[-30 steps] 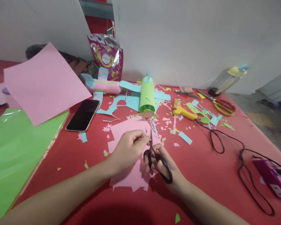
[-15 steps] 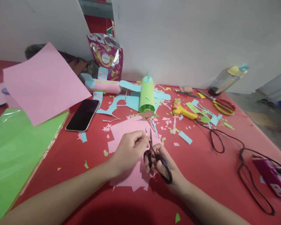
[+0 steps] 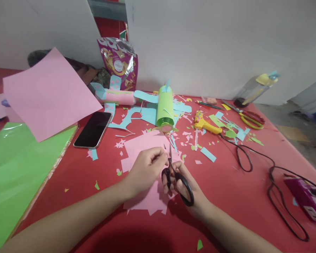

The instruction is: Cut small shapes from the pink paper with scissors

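In my right hand [image 3: 185, 184] is a pair of black-handled scissors [image 3: 184, 189], its blades parted and pointing away from me. My left hand [image 3: 149, 167] is closed in a pinch beside the blades; whatever lies between its fingertips is too small or hidden to make out. Beneath both hands lie pink paper sheets [image 3: 142, 202] with jagged cut edges. Just beyond them stands a light green paper tube [image 3: 165, 105] with blue paper wings, shaped like a plane. A pink tube plane [image 3: 119, 97] with blue wings rests to its left.
A phone [image 3: 93, 130], a green sheet pack [image 3: 18, 175] and a raised pink sheet [image 3: 50, 96] are on the left. Rightward are a yellow glue gun [image 3: 206, 125] with cord, pliers [image 3: 251, 119], a bottle [image 3: 255, 91] and a purple power box [image 3: 307, 200]. Paper scraps litter the red table [image 3: 226, 189].
Almost nothing differs. The scissors and my hands stay nearly in place, with only a very slight shift at the blades.
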Demonstrator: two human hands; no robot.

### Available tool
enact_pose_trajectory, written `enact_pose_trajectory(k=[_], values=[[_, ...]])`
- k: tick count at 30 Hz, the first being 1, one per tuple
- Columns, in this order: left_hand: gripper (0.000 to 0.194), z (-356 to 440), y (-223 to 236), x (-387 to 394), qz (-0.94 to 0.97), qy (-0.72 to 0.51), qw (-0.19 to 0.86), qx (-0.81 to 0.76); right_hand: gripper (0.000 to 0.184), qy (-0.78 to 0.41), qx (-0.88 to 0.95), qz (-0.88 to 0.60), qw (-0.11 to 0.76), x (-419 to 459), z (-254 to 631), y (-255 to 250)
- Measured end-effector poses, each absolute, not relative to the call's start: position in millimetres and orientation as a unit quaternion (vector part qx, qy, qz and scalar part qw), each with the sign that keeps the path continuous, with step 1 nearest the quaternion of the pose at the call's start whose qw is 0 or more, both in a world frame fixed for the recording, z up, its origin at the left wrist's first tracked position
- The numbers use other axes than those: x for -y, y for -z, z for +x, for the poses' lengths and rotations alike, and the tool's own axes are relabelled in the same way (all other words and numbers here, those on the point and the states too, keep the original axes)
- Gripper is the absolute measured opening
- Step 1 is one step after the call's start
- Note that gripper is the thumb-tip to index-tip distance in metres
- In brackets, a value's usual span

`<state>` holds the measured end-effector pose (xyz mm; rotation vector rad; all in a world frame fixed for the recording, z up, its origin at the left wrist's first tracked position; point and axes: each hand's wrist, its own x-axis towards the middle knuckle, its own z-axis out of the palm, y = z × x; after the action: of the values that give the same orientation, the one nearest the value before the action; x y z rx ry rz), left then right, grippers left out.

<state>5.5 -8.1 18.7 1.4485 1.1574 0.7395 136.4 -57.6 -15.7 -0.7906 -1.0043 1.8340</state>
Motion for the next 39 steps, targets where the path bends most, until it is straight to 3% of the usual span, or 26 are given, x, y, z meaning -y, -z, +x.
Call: enact_pose_trajectory(k=[20,32,39], values=[[0.024,6.6,-7.4,7.2,0.535,-0.341,0.602,-0.485,0.03,-0.738,0.389,-0.323,0.446,57.0,137.5,17.4],[0.028,8.2,-8.0,12.3,0.596,-0.272,0.584,-0.48,0.032,-0.602,0.313,-0.447,0.583,48.7,138.8,15.3],[0.03,12.6,-0.3,18.8,0.603,-0.234,0.627,-0.434,0.037,-0.568,0.35,-0.407,0.624,46.8,138.6,10.4]])
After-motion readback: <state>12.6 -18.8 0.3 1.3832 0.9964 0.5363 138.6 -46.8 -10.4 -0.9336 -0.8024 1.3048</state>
